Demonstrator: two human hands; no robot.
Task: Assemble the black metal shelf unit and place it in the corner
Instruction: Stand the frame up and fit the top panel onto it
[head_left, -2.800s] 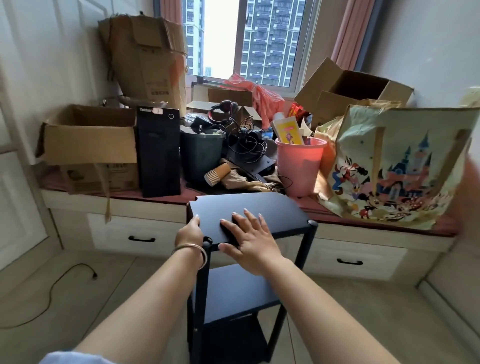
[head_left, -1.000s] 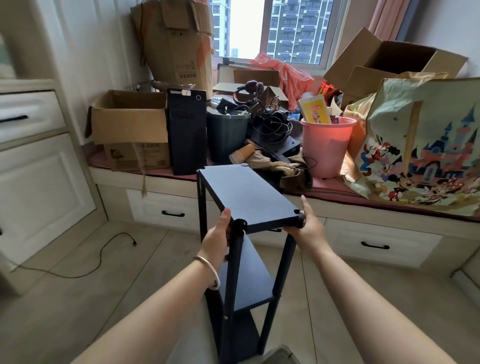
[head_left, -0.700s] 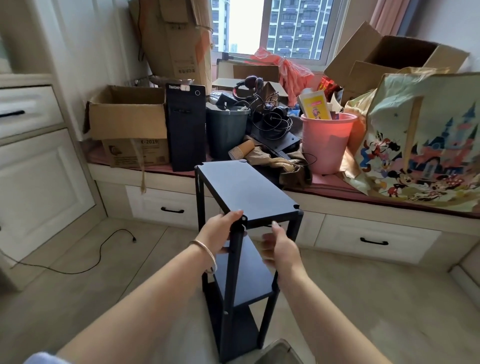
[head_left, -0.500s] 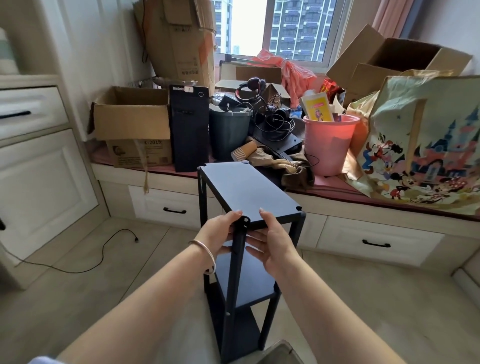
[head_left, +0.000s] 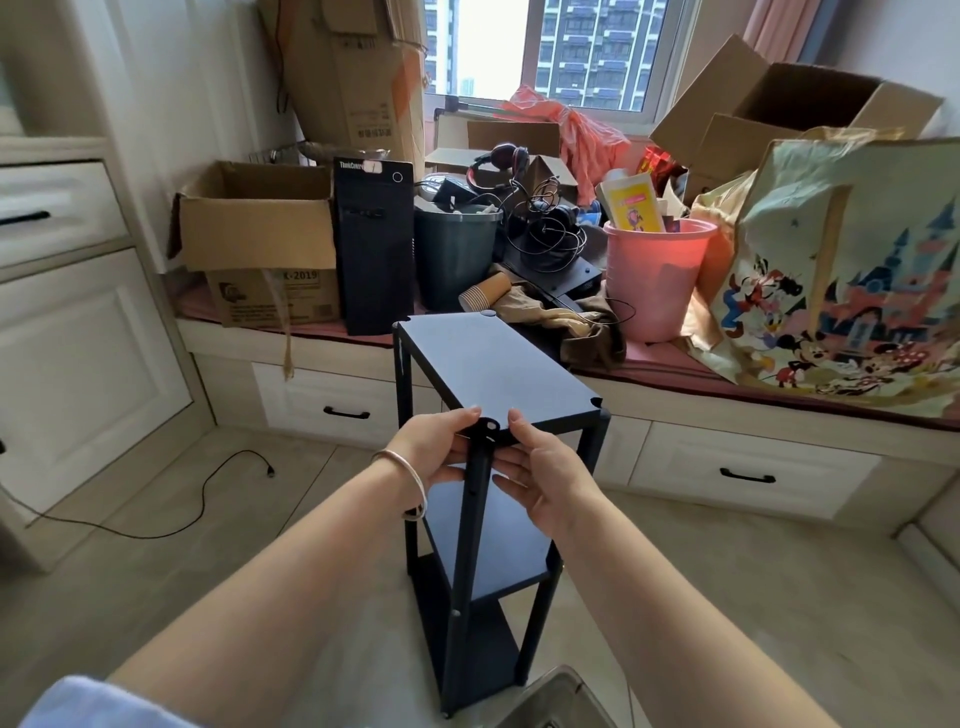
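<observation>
I'm looking down at the black shelf unit (head_left: 483, 467), standing upright on the pale floor (head_left: 727, 597) in front of the window bench (head_left: 675, 395); three tiers show, the top panel (head_left: 488, 369) broad and flat, two lower ones stacked under it; the near corner post (head_left: 475, 545) runs straight down toward me. Left hand (head_left: 434, 449) is on the left side of that near corner, fingers curled in around the top of the post, thumb up on the panel edge; a bangle (head_left: 413, 486) sits on that wrist. Right hand (head_left: 550, 475) comes in from the other side of the same corner, thumb tip touching the top edge beside the cap, fingers tucked under the panel; they look loosely bent, though I can't tell from here whether they truly grip it or just rest against it. The unit stands out in the open floor, apart from the side cabinet (head_left: 78, 338) on the left; up on the bench there's a black computer tower (head_left: 374, 249), an open cardboard box (head_left: 254, 223), a dark bin (head_left: 457, 254), a pink bucket (head_left: 654, 275) and a cartoon-print bag (head_left: 852, 280); a black cable (head_left: 208, 493) trails over the floor at left.
</observation>
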